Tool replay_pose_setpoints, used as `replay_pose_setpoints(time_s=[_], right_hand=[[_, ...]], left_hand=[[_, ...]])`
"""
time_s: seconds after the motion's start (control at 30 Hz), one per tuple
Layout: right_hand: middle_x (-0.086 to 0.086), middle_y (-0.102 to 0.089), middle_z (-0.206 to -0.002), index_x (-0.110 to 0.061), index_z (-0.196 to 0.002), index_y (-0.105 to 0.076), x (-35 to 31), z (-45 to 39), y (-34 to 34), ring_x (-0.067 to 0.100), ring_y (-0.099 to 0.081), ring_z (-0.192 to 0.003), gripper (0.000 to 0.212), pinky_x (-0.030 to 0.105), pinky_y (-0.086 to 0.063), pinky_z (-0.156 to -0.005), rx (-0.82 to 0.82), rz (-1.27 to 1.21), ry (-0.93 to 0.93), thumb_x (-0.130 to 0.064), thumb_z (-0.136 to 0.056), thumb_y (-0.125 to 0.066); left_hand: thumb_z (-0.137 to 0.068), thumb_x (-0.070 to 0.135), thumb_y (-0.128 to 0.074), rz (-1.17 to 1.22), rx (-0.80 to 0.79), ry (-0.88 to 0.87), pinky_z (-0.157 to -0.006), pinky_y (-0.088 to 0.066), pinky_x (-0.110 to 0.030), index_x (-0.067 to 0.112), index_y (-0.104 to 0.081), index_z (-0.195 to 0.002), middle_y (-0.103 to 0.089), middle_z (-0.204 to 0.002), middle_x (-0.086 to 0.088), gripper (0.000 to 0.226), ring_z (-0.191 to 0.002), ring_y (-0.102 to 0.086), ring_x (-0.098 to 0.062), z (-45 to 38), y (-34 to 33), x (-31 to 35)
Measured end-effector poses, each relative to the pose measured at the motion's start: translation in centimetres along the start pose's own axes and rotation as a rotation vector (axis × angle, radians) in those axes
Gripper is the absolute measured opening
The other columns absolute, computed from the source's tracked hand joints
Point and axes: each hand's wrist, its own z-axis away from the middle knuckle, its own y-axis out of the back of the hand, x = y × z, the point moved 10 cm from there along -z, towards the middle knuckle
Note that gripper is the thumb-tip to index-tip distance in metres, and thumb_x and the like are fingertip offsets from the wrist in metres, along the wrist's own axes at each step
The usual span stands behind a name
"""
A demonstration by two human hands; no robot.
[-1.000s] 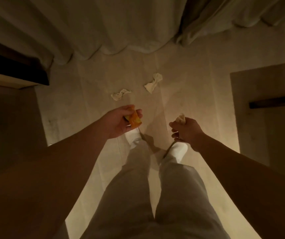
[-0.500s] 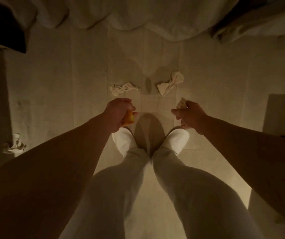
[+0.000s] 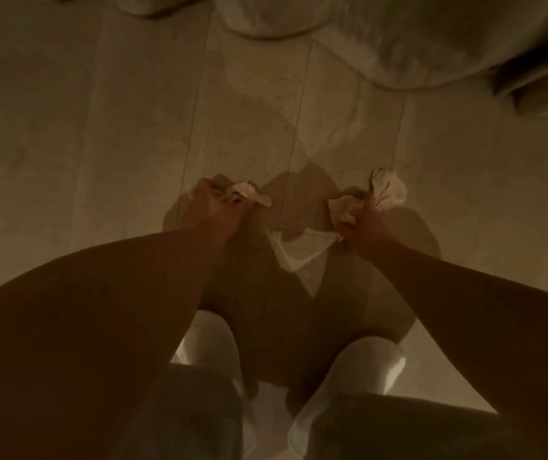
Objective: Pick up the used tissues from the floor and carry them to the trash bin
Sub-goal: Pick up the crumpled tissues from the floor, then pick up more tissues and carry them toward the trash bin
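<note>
Both arms reach down to the pale floor in dim, blurred light. My left hand (image 3: 214,205) is closed over a crumpled white tissue (image 3: 249,194) that sticks out to its right, at floor level. My right hand (image 3: 364,215) grips a crumpled tissue (image 3: 344,207) in its fist, and a second, larger white tissue (image 3: 390,187) bulges out just beyond its fingers. The orange item seen earlier in my left hand is hidden. No trash bin is in view.
Pale curtain fabric (image 3: 398,44) pools on the floor at the top and top right. A dark object (image 3: 541,84) sits at the right edge. My two white shoes (image 3: 211,340) (image 3: 377,363) stand below the hands. The floor (image 3: 100,127) is light planks.
I have bent down and the floor is much closer. Both hands have moved forward onto the two tissues that lay ahead of my feet and closed on them.
</note>
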Motion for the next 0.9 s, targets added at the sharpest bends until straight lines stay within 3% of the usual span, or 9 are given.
replay_pose_setpoints(time_s=[0.1, 0.17, 0.27, 0.33, 0.5, 0.6, 0.7, 0.8, 0.9], right_hand=[[0.006, -0.059, -0.105, -0.015, -0.133, -0.039, 1.3, -1.3, -0.5, 0.026, -0.062, -0.09, 0.053, 0.043, -0.056, -0.072, 0.104, 0.036, -0.017, -0.026, -0.089, -0.066], [0.009, -0.063, -0.103, -0.016, -0.123, -0.044, 1.6, -1.3, -0.6, 0.03, -0.064, -0.092, 0.04, 0.047, -0.057, -0.076, 0.132, 0.126, -0.058, -0.03, -0.09, -0.061], [0.015, -0.062, -0.119, -0.021, -0.134, -0.046, 1.8, -1.0, -2.0, 0.038, -0.062, -0.108, 0.051, 0.048, -0.053, -0.091, 0.032, 0.143, -0.087, -0.039, -0.088, -0.054], [0.018, -0.06, -0.128, -0.014, -0.143, -0.044, 1.5, -0.9, -2.5, 0.039, -0.058, -0.118, 0.049, 0.042, -0.046, -0.095, -0.013, 0.159, -0.092, -0.031, -0.097, -0.051], [0.013, -0.07, -0.11, -0.018, -0.118, -0.065, 0.5, 0.9, -1.3, 0.034, -0.067, -0.1, 0.046, 0.048, -0.055, -0.088, 0.057, 0.071, -0.11, -0.05, -0.097, -0.04], [0.011, -0.069, -0.092, -0.01, -0.103, -0.067, -1.5, 4.8, 0.4, 0.03, -0.068, -0.087, 0.04, 0.043, -0.057, -0.075, 0.035, 0.034, -0.135, -0.042, -0.1, -0.044], [0.004, -0.06, -0.075, -0.01, -0.09, -0.063, -3.9, 9.9, 2.9, 0.026, -0.061, -0.076, 0.026, 0.028, -0.042, -0.055, 0.02, 0.026, -0.127, -0.028, -0.1, -0.047], [0.007, -0.069, -0.087, -0.009, -0.098, -0.068, -7.1, 16.3, 6.4, 0.028, -0.067, -0.083, 0.025, 0.03, -0.05, -0.064, 0.028, 0.008, -0.089, -0.025, -0.093, -0.049], [0.006, -0.067, -0.096, -0.015, -0.104, -0.059, -10.0, 23.2, 9.9, 0.025, -0.067, -0.082, 0.02, 0.034, -0.054, -0.068, 0.005, -0.024, -0.074, -0.024, -0.089, -0.05]], left_hand=[[-0.082, 0.056, -0.068, 0.068, 0.01, -0.026, -0.09, -0.047, -0.038, 0.013, -0.044, -0.138, -0.06, -0.128, -0.006, 0.074, -0.117, -0.06, -0.028, -1.6, -1.3, -0.5], [-0.079, 0.063, -0.056, -0.018, 0.039, -0.056, -0.094, -0.051, -0.046, 0.016, -0.053, -0.129, -0.064, -0.123, -0.007, 0.068, -0.114, -0.063, -0.032, -1.9, -1.6, -0.9], [-0.08, 0.062, -0.051, -0.019, 0.012, -0.064, -0.093, -0.052, -0.045, 0.018, -0.061, -0.121, -0.069, -0.116, -0.006, 0.061, -0.109, -0.065, -0.03, -2.1, -2.7, -1.4], [-0.09, 0.048, -0.057, -0.016, -0.042, -0.091, -0.089, -0.051, -0.04, 0.013, -0.064, -0.119, -0.07, -0.114, -0.009, 0.047, -0.106, -0.065, -0.03, -1.7, -3.0, -0.5], [-0.096, 0.042, -0.059, -0.068, -0.205, -0.113, -0.074, -0.042, -0.032, 0.009, -0.067, -0.112, -0.068, -0.106, -0.01, 0.038, -0.093, -0.062, -0.023, 0.6, -3.4, -0.4], [-0.094, 0.045, -0.06, -0.038, -0.239, -0.051, -0.071, -0.047, -0.03, 0.012, -0.067, -0.118, -0.071, -0.103, -0.008, 0.041, -0.088, -0.065, -0.021, 5.2, -1.4, -0.5], [-0.092, 0.04, -0.06, -0.049, -0.272, 0.016, -0.055, -0.043, -0.025, 0.017, -0.069, -0.112, -0.072, -0.089, -0.002, 0.031, -0.074, -0.064, -0.015, 11.3, 1.9, -0.2], [-0.084, 0.037, -0.059, -0.033, -0.286, 0.096, -0.057, -0.048, -0.026, 0.018, -0.073, -0.103, -0.075, -0.087, -0.002, 0.031, -0.073, -0.068, -0.018, 18.1, 6.7, 0.5], [-0.077, 0.034, -0.068, 0.055, -0.305, 0.196, -0.054, -0.047, -0.021, 0.017, -0.074, -0.093, -0.073, -0.072, 0.002, 0.024, -0.062, -0.069, -0.013, 25.6, 11.6, 1.2]])
